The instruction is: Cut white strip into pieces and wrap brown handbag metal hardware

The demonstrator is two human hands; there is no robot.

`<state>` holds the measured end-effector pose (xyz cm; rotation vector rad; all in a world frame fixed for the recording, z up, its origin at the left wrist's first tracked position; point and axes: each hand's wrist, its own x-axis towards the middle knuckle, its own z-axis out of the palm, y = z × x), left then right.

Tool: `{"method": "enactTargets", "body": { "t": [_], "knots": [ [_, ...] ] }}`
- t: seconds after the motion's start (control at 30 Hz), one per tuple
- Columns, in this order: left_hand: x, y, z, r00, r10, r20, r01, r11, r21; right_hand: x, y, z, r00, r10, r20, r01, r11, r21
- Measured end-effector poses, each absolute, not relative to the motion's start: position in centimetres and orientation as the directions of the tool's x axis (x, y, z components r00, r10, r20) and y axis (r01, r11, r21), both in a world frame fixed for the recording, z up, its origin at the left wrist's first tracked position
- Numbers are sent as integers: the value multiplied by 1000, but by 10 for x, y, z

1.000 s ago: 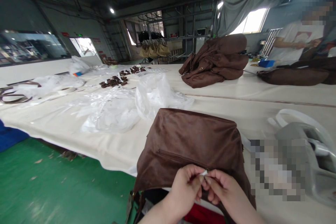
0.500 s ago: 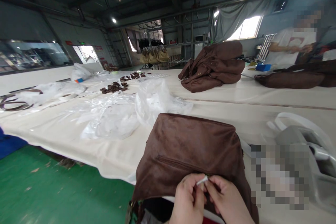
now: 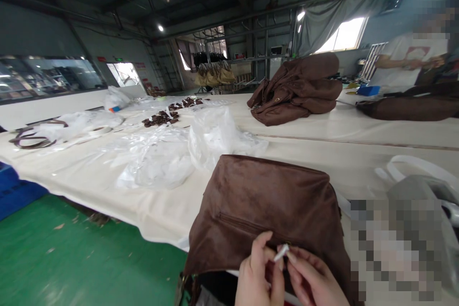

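A brown leather-look bag [image 3: 265,191] lies on the cream-covered table in front of me, a zip line running across its face. Its near side gapes, with a dark inside and some white showing. Over the zip's right end, my left hand [image 3: 260,272] and my right hand [image 3: 313,272] meet. Between their fingertips is a small white strip [image 3: 281,252], pinched by the right thumb and finger. The left thumb touches its lower end, while the left index finger is raised. What the strip is attached to is hidden by the fingers.
Crumpled clear plastic bags [image 3: 154,162] lie left of the bag. Farther back sits a heap of brown bags [image 3: 296,88]. A grey object with a white strap [image 3: 412,186] stands at right, partly blurred. Across the table is a person in a white shirt [image 3: 412,57]. Blue crate [image 3: 21,191] at left.
The left index finger has lifted away from the white strip, which now tilts more steeply. The right hand keeps its pinch. The whole view has shifted slightly, moving things rightward.
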<state>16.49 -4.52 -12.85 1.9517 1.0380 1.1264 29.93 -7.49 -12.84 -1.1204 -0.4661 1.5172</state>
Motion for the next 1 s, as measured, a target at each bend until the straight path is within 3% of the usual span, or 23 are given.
{"method": "enactTargets", "body": {
  "t": [0.1,0.2,0.4,0.7,0.83,0.93,1.0],
  "knots": [
    [159,-38,-115,380,886,265,384,-412,826,302,-74,-136,37,927,-373,-568,-288,-771],
    [158,-33,-99,464,852,242,444,-460,769,301,-73,-137,10,932,-361,-600,-284,-748],
    [162,-30,-88,444,780,442,324,-599,732,298,-70,-132,-13,950,-313,-590,-260,-764],
    [148,-33,-90,595,538,597,316,-840,442,297,-71,-126,40,938,-344,-609,-250,-753],
    [128,-34,-91,447,624,641,406,-780,477,295,-70,-123,45,931,-362,-620,-258,-741],
    [113,-29,-84,379,712,591,485,-697,528,297,-70,-120,100,933,-346,-399,-281,-873],
    [108,-24,-77,408,714,569,492,-697,522,302,-74,-118,225,944,-241,-27,-242,-970]
  ]
}}
